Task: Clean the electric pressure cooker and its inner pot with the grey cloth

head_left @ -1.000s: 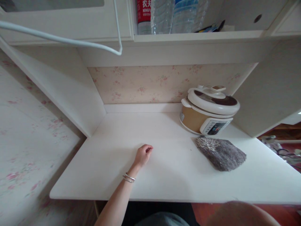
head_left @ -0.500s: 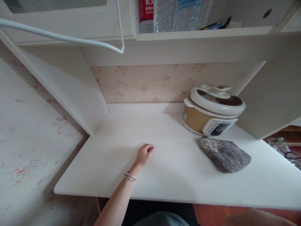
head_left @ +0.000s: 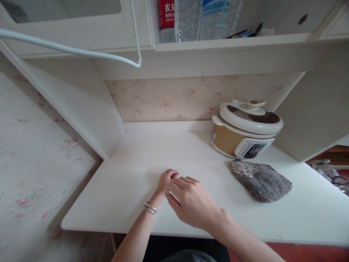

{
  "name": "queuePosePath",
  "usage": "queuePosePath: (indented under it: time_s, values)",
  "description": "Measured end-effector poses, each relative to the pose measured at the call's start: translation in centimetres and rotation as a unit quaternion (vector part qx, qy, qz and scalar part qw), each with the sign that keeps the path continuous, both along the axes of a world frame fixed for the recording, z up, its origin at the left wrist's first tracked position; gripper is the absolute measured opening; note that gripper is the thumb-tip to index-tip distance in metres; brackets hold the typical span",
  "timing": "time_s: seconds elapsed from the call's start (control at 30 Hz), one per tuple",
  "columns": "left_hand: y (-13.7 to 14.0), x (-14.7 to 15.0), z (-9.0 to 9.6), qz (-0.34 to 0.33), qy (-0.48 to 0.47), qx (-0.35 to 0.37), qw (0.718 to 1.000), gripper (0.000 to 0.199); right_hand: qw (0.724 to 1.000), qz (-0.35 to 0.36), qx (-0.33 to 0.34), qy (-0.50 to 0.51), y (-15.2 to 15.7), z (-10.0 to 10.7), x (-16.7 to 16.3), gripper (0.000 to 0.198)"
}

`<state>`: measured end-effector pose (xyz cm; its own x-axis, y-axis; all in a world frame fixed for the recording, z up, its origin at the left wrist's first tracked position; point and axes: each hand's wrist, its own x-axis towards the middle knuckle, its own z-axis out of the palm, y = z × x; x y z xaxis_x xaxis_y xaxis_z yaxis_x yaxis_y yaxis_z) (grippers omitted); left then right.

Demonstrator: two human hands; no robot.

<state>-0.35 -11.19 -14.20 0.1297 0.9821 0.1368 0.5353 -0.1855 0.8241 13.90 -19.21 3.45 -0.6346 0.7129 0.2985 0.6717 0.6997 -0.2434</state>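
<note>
My left hand (head_left: 164, 181), with two thin silver bangles (head_left: 150, 208) on its wrist, rests on the white tabletop (head_left: 114, 196) with fingers curled in. Whatever those fingers may hold is hidden. Over the table, just right of it and partly overlapping it in view, is my right hand (head_left: 192, 198). Its fingers bend downward and its thumb stands apart from them; nothing shows in the gap. The right fingertips are hard to see, and whether the hands touch I cannot tell. A grey fuzzy folded cloth (head_left: 263, 182) lies to the right, apart from both hands.
Behind the cloth stands a white and tan electric cooker (head_left: 245, 131). Plastic bottles (head_left: 188, 22) fill part of the shelf above, beside a red-labelled bottle (head_left: 167, 16). A white bent rod (head_left: 81, 52) crosses the upper left. A side panel (head_left: 79, 98) bounds the table's left.
My right hand has come in from the lower right and is now beside my left hand. The left hand stays in nearly the same place, still curled. The view has shifted slightly.
</note>
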Motion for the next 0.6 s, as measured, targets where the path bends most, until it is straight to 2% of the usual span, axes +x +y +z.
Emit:
queuePosePath:
  time_s: [0.07,0.13,0.17,0.23,0.3,0.43,0.5,0.6]
  values:
    - [0.0,0.0,0.0,-0.012,-0.001,0.007,1.0,0.017,0.998,-0.053,-0.031,-0.001,2.1,-5.7,1.1,0.021]
    - [0.1,0.1,-0.2,-0.016,-0.001,0.021,1.0,0.018,0.993,-0.11,-0.038,-0.008,3.5,-10.8,2.6,0.028]
    - [0.1,0.2,-0.3,-0.016,0.002,0.029,0.999,0.018,0.99,-0.136,-0.042,-0.014,3.9,-12.8,3.3,0.032]
    - [0.2,0.2,-0.4,-0.019,0.011,0.046,0.999,0.018,0.984,-0.168,-0.054,-0.015,4.3,-15.4,4.4,0.036]
    - [0.2,0.2,-0.5,-0.025,0.026,0.058,0.998,0.018,0.982,-0.179,-0.064,-0.013,4.2,-16.5,4.9,0.04]
    - [-0.2,0.5,-0.1,-0.021,0.069,0.088,0.993,0.02,0.979,-0.188,-0.076,-0.027,4.2,-16.7,4.8,0.045]
    - [-0.8,0.8,0.3,-0.002,0.125,0.118,0.985,0.023,0.973,-0.215,-0.076,-0.042,4.3,-16.8,4.6,0.052]
    - [-1.6,1.5,0.9,0.042,0.249,0.169,0.953,0.029,0.963,-0.248,-0.084,-0.065,4.4,-17.0,4.3,0.064]
